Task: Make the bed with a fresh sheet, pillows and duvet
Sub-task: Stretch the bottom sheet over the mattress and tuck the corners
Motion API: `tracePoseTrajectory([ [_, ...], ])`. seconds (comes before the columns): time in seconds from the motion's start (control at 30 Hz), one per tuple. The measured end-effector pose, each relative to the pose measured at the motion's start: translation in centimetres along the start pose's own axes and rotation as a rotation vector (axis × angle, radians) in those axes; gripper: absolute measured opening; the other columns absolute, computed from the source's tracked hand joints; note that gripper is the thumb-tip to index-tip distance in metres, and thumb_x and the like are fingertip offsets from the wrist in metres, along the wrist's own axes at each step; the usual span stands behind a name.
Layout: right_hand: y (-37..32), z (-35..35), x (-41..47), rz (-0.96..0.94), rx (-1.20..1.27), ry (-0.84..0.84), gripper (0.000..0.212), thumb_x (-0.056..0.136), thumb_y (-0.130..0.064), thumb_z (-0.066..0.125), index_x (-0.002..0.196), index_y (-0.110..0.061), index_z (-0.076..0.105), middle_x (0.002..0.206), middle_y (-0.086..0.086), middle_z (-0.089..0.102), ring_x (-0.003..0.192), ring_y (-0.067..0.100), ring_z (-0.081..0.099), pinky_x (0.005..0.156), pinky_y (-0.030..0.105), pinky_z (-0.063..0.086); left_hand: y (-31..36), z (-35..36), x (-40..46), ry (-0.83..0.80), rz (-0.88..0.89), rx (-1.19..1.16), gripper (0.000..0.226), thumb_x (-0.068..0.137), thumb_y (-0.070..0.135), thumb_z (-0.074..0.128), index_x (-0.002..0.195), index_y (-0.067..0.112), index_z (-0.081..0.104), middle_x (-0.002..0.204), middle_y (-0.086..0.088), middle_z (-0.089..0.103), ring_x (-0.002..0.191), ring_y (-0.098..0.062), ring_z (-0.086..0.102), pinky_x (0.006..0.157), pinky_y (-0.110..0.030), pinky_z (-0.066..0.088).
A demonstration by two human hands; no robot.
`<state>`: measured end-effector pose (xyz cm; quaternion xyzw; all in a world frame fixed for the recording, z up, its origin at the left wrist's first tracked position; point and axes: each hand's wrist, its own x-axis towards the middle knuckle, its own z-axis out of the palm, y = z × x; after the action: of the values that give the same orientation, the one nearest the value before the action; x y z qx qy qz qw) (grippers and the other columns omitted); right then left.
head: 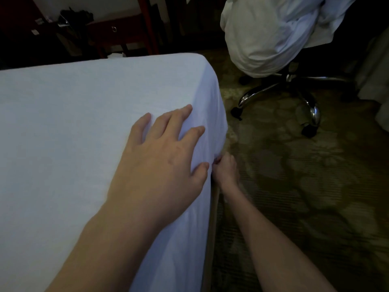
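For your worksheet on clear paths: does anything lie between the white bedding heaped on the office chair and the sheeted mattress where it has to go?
Nothing visible does. The white bedding sits on the office chair beyond the mattress corner, and only bare patterned carpet shows between the chair and the sheet.

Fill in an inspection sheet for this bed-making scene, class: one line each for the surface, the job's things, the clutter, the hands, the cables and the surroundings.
Surface: mattress covered on top; a bare strip shows below the sheet's edge.
Job's things: white sheet lies smooth across the top and over the corner; a bundle of white bedding sits on the office chair.
Clutter: dark items on the desk, too dim to identify.
Hands: left hand rests flat on the sheet near the edge; right hand grips the sheet's lower edge at the bed's side.
Cables: nothing seen.
Surroundings: patterned carpet; red-brown wooden desk behind the bed.
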<state>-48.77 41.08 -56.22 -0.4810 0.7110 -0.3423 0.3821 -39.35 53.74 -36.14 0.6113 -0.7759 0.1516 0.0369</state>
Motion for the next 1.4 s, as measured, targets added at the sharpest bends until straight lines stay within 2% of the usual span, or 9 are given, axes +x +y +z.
tracePoseTrajectory([
  [0.17, -0.4, -2.3, 1.6, 0.12, -0.015, -0.162, 0.026, 0.087, -0.029, 0.065, 0.071, -0.017, 0.05, 0.086, 0.006, 0.058, 0.086, 0.025, 0.061, 0.07, 0.034, 0.053, -0.1, -0.1, 0.0, -0.006, -0.001, -0.025, 0.06, 0.081, 0.052, 0.034, 0.128, 0.025, 0.059, 0.143, -0.004, 0.046, 0.128, -0.022, 0.046, 0.109, -0.05, 0.033],
  [0.33, -0.2, -3.4, 3.4, 0.001, 0.412, -0.188, 0.023, 0.086, -0.009, 0.067, 0.105, -0.011, 0.054, 0.089, 0.002, 0.059, 0.071, 0.008, 0.055, 0.053, 0.017, 0.043, -0.1, 0.1, -0.1, 0.006, -0.013, -0.041, 0.054, 0.08, 0.051, 0.04, 0.126, 0.028, 0.059, 0.143, -0.001, 0.047, 0.128, -0.019, 0.046, 0.109, -0.05, 0.033],
  [0.47, -0.2, -1.1, 3.8, -0.095, 0.233, 0.041, 0.002, 0.087, -0.016, 0.063, 0.088, -0.018, 0.062, 0.092, 0.002, 0.065, 0.084, 0.02, 0.063, 0.068, 0.031, 0.052, 0.0, 0.4, -0.1, 0.041, -0.016, -0.044, 0.053, 0.08, 0.049, 0.042, 0.124, 0.026, 0.061, 0.141, -0.003, 0.049, 0.128, -0.021, 0.048, 0.108, -0.052, 0.035],
  [0.6, 0.1, 1.0, 2.8, -0.17, 0.275, 0.133, 0.015, 0.089, -0.025, 0.059, 0.074, -0.022, 0.058, 0.083, -0.001, 0.067, 0.079, 0.017, 0.064, 0.067, 0.033, 0.052, 0.1, 0.7, 0.0, 0.091, -0.023, -0.079, 0.049, 0.076, 0.046, 0.05, 0.118, 0.026, 0.064, 0.138, -0.004, 0.053, 0.127, -0.022, 0.051, 0.106, -0.055, 0.036],
  [0.8, -0.6, 1.2, 3.7, -0.092, 0.139, 0.147, 0.024, 0.086, -0.038, 0.056, 0.092, -0.014, 0.054, 0.096, 0.005, 0.064, 0.089, 0.026, 0.061, 0.08, 0.047, 0.053, 0.1, 0.6, 0.0, 0.075, -0.031, -0.098, 0.049, 0.077, 0.046, 0.049, 0.119, 0.026, 0.063, 0.139, -0.003, 0.051, 0.128, -0.021, 0.049, 0.108, -0.053, 0.033],
  [0.9, -1.0, 0.4, 4.6, 0.041, 0.339, 0.075, 0.022, 0.086, -0.019, 0.063, 0.101, -0.009, 0.051, 0.106, 0.011, 0.062, 0.096, 0.028, 0.061, 0.085, 0.05, 0.052, -0.2, 0.4, 0.0, 0.039, -0.034, -0.121, 0.051, 0.08, 0.048, 0.044, 0.123, 0.028, 0.061, 0.142, 0.0, 0.047, 0.131, -0.017, 0.045, 0.111, -0.051, 0.03],
  [1.0, -1.2, -2.2, 6.0, 0.073, 0.54, -0.087, 0.046, 0.082, 0.001, 0.067, 0.124, -0.002, 0.05, 0.117, 0.013, 0.06, 0.104, 0.027, 0.059, 0.086, 0.04, 0.054, -0.3, 0.1, -0.2, 0.025, -0.05, -0.17, 0.051, 0.081, 0.051, 0.041, 0.125, 0.031, 0.059, 0.145, 0.004, 0.044, 0.134, -0.013, 0.04, 0.113, -0.048, 0.025],
  [1.2, -0.4, -2.8, 6.3, -0.158, 0.116, -0.047, 0.017, 0.085, -0.031, 0.07, 0.093, -0.015, 0.072, 0.092, 0.003, 0.071, 0.087, 0.021, 0.066, 0.082, 0.045, 0.055, -0.3, -0.1, -0.1, -0.008, -0.054, -0.183, 0.052, 0.081, 0.053, 0.04, 0.127, 0.033, 0.056, 0.148, 0.005, 0.039, 0.136, -0.012, 0.036, 0.115, -0.046, 0.021],
  [1.4, -1.3, -1.3, 6.8, -0.071, -0.128, 0.029, 0.017, 0.085, -0.032, 0.063, 0.089, -0.017, 0.07, 0.093, 0.007, 0.069, 0.086, 0.026, 0.065, 0.071, 0.035, 0.052, -0.1, 0.4, -0.1, 0.032, -0.045, -0.153, 0.051, 0.079, 0.05, 0.046, 0.122, 0.029, 0.061, 0.142, 0.001, 0.047, 0.132, -0.015, 0.043, 0.112, -0.049, 0.026],
])
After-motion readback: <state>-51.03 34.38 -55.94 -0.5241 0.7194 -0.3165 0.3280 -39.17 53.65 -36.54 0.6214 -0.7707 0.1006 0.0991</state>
